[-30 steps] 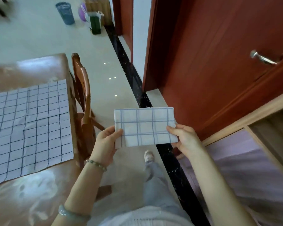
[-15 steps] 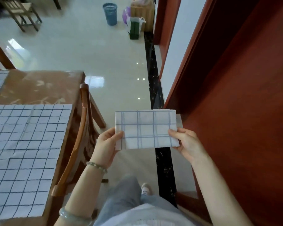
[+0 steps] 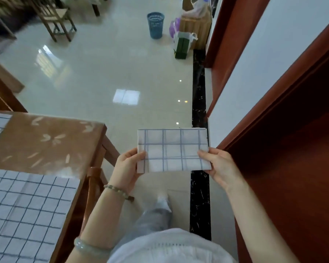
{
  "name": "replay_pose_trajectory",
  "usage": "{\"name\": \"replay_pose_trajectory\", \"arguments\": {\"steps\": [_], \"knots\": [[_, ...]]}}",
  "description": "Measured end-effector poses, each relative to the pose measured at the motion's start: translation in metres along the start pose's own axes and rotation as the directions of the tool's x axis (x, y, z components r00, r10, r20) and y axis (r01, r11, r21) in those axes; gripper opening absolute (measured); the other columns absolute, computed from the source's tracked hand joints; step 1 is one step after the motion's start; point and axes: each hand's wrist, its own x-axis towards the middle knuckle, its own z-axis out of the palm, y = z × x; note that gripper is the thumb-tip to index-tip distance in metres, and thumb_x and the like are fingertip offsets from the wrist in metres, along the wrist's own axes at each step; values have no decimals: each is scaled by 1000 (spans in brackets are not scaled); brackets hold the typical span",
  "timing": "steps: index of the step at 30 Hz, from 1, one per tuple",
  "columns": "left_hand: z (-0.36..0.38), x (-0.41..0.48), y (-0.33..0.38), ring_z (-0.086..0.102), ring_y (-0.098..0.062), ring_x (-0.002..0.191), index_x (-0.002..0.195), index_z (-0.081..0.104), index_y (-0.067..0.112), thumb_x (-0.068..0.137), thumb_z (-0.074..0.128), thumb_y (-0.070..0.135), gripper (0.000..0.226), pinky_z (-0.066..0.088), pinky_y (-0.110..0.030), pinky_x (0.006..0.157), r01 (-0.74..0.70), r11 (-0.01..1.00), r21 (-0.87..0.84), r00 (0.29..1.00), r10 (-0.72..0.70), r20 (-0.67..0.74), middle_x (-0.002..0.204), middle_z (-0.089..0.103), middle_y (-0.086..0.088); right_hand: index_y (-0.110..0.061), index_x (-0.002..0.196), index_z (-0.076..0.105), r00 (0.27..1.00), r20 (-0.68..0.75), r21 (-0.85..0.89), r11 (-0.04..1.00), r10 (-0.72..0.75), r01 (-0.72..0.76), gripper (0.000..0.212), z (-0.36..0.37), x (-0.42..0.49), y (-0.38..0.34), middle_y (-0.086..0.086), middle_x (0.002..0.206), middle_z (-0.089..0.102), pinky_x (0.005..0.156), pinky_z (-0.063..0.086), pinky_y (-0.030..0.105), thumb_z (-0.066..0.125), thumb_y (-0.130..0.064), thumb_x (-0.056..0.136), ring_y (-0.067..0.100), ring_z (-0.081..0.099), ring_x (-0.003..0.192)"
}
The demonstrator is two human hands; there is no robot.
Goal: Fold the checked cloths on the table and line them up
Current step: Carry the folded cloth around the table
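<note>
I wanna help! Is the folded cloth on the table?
No, the left hand and right hand hold the folded cloth over the floor.

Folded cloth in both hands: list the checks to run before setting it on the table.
1. Grip: left hand and right hand pinch the folded cloth at its side edges: ok.
2. Top face flat, edges square: ok.
3. Underside layers aligned: cannot tell.
4. Cloth above the table: not ok, it hangs over the floor.
5. Bare table surface to land on: ok, beyond the flat cloth.
6. All cloths folded: not ok, the flat cloth lies unfolded.
</note>
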Motion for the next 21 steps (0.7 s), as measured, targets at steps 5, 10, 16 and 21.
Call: {"name": "replay_pose_trajectory", "arguments": {"steps": [5, 10, 16, 21], "knots": [[15, 74, 58, 57, -7, 45, 87, 60, 3, 95, 44, -3, 18, 43, -15, 40, -24, 999, -24, 1000, 23, -19, 53, 62, 4, -4, 93, 69, 999, 35, -32, 999, -5, 6, 10, 32, 76, -64, 11, 91, 71, 84, 53, 39, 62, -1, 86, 21, 68, 81], [18, 135, 95, 58, -6, 50, 91, 62, 4, 95, 46, -1, 17, 46, -15, 45, -32, 998, -55, 994, 26, -104, 57, 64, 4, -2, 99, 70, 995, 98, -83, 997, 14, -6, 15, 61, 146, -111, 16, 102, 71, 88, 53, 41, 63, -3, 86, 26, 68, 93], [23, 218, 131, 67, -18, 77, 99, 66, 5, 93, 48, 1, 19, 57, -28, 64, -49, 991, -126, 971, 18, -239, 86, 73, -6, -1, 100, 69, 974, 221, -151, 988, 51, -18, 15, 99, 245, -168, 14, 97, 72, 80, 55, 35, 62, -3, 86, 23, 69, 87], [31, 278, 168, 67, -21, 80, 98, 67, 5, 93, 49, 1, 19, 57, -26, 64, -139, 962, -233, 917, 36, -398, 87, 73, -7, 1, 101, 67, 928, 355, -242, 970, 112, -24, 16, 145, 331, -227, 14, 97, 71, 86, 53, 36, 62, -1, 86, 22, 68, 88]]}}
